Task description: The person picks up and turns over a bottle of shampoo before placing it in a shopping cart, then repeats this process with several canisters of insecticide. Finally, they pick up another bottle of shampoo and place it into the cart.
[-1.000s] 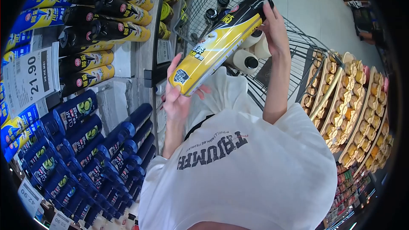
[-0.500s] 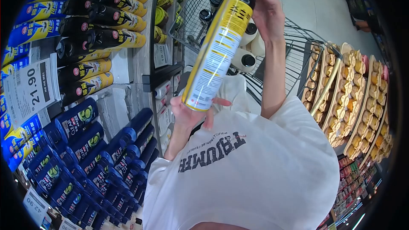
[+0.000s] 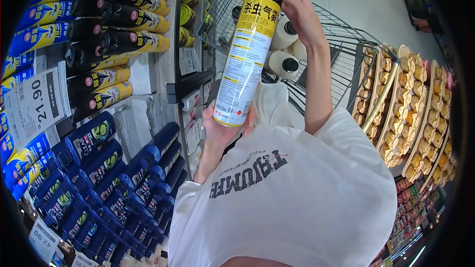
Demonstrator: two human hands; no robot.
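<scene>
A yellow and white spray can with a black cap [image 3: 245, 59] is tilted in front of my chest, its text label facing me. My left hand [image 3: 225, 126] is wrapped round its bottom end, with fingertips showing on both sides. At the top, my right hand [image 3: 299, 15] grips the black cap, fingers over its end and side. Part of the right fingers is hidden behind the can.
Beyond the can stands a wire shopping cart [image 3: 341, 34] holding white bottles with black caps [image 3: 283, 64]. Shelves on the left carry black and yellow cans [image 3: 133, 17], blue bottles [image 3: 99, 163] and a price tag [image 3: 37, 101]. Egg trays [image 3: 405, 104] are at right.
The can has turned about its length, bringing more label into view, and stands slightly more upright. My left fingers have closed round its base. My right hand has shifted left with the cap.
</scene>
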